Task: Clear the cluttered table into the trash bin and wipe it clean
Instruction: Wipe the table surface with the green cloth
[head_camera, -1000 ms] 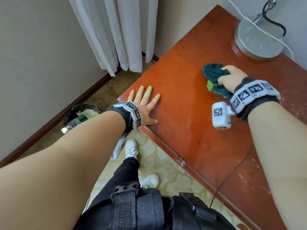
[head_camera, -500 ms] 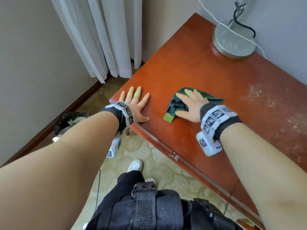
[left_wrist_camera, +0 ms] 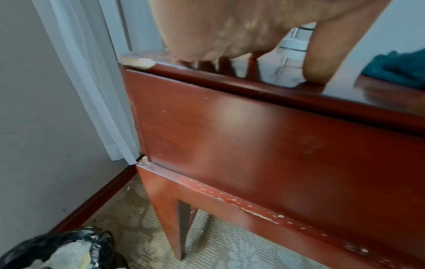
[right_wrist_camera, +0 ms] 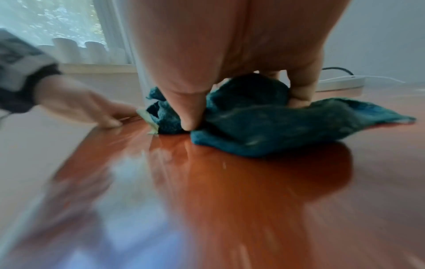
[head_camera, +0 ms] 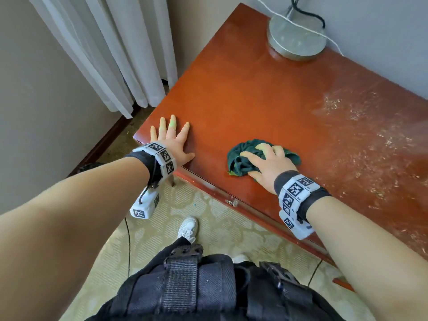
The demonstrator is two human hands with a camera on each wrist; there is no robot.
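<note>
A dark green cloth (head_camera: 238, 162) lies bunched on the red-brown wooden table (head_camera: 254, 100), near its front edge. My right hand (head_camera: 268, 164) presses down on it with spread fingers; in the right wrist view the thumb and a finger (right_wrist_camera: 190, 116) dig into the cloth (right_wrist_camera: 276, 131). My left hand (head_camera: 170, 140) lies flat, fingers straight, on the table's front left corner, apart from the cloth. A black-bagged trash bin (left_wrist_camera: 57, 251) full of rubbish stands on the floor left of the table. A dusty, speckled patch (head_camera: 370, 147) covers the table's right part.
A round metal lamp base (head_camera: 297, 38) with cables stands at the table's back edge by the wall. White curtains (head_camera: 115, 54) hang at the left. Patterned carpet (head_camera: 208, 228) and my shoe (head_camera: 187, 228) lie below the table's front edge.
My right hand has dragged the cloth from the back of the table toward the front edge and gone from gripping it to pressing on it. The left hand has stayed on the corner.
</note>
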